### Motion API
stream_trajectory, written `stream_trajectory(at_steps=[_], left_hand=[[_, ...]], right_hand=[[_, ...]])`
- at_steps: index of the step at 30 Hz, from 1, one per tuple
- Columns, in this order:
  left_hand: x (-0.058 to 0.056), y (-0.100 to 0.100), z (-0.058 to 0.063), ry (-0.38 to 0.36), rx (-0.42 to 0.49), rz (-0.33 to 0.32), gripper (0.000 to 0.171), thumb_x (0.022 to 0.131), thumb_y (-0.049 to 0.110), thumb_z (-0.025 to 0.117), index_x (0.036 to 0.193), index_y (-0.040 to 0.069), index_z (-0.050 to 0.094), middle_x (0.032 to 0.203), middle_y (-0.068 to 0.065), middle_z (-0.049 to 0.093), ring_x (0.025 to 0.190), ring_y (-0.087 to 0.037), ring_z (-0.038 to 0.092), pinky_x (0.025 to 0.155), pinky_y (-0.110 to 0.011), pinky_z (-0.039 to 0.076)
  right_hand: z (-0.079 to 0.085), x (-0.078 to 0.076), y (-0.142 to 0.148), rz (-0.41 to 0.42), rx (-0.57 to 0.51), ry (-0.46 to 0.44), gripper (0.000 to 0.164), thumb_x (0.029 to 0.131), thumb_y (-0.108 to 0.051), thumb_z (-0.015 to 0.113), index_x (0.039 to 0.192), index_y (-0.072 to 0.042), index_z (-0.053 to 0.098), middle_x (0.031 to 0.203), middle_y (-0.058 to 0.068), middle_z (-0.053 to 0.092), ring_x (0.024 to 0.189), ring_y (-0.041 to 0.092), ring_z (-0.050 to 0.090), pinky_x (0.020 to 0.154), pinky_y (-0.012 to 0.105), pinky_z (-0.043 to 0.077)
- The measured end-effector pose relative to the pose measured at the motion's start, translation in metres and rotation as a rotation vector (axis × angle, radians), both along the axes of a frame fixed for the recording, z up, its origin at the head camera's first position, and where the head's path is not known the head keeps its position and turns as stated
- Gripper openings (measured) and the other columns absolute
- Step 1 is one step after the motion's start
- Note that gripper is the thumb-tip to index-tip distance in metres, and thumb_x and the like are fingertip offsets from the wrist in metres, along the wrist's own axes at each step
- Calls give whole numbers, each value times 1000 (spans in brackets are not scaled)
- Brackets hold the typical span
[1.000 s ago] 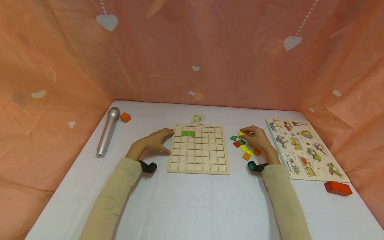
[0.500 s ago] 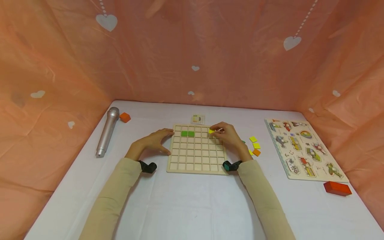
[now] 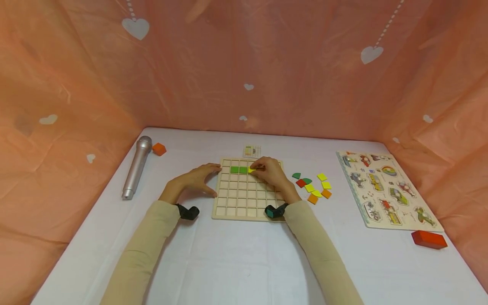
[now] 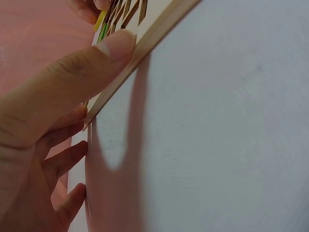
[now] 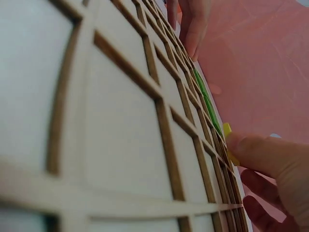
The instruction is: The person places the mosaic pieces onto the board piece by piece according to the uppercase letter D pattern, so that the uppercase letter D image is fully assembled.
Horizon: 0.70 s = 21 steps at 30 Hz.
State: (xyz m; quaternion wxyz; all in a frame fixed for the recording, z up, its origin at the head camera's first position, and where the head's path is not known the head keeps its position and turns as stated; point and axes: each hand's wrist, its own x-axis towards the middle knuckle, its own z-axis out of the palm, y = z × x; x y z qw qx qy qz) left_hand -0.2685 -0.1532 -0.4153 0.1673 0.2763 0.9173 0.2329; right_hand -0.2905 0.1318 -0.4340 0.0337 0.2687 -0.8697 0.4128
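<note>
A pale wooden grid board (image 3: 250, 194) lies in the middle of the white table. Two green square tiles (image 3: 238, 170) sit side by side in its second row. My right hand (image 3: 271, 172) pinches a yellow tile (image 3: 250, 170) between thumb and fingers, right at the cell beside the green pair; in the right wrist view the yellow tile (image 5: 227, 130) stands tilted at the grid. At the board's left edge is my left hand (image 3: 196, 178), fingers spread; in the left wrist view its thumb (image 4: 118, 44) touches the wooden rim.
Loose yellow, green, red and orange tiles (image 3: 309, 188) lie right of the board. A small pattern card (image 3: 252, 151) is behind it. Farther right are a picture puzzle (image 3: 389, 190) and a red block (image 3: 429, 239). At left lie a silver microphone (image 3: 137, 167) and an orange block (image 3: 159, 149).
My right hand has carried the yellow tile leftward from the loose tiles to the board, beside the green pair. My left hand has stayed at the board's left edge.
</note>
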Motion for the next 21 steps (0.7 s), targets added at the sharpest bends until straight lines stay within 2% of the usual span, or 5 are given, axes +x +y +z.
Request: stream_trajectory(at_steps=[11,15,21], left_hand=[[0,0,0,9,-4,-1,91,70,33,81,143,4,35,150,-15,27,140,-33,19,113,-50,19],[0,0,1,7,1,-2,90,70,32,81,143,3,35,150,-15,27,139,-33,19,112,-50,19],[0,1,1,0,-2,-1,90,71,32,81,143,4,35,151,-14,27,140,-33,18,113,-50,18]], right_hand=[[0,-2,-1,-22,106,75,10,81,-10,72,89,-5,74,96,10,66,92,27,58,81,39,48],[0,-2,-1,-30,110,66,7,82,-11,71,87,-7,74,94,9,65,93,26,58,84,39,47],[1,-3,3,22,125,71,10,84,-12,69,90,-7,75,95,9,65,93,26,56,84,40,46]])
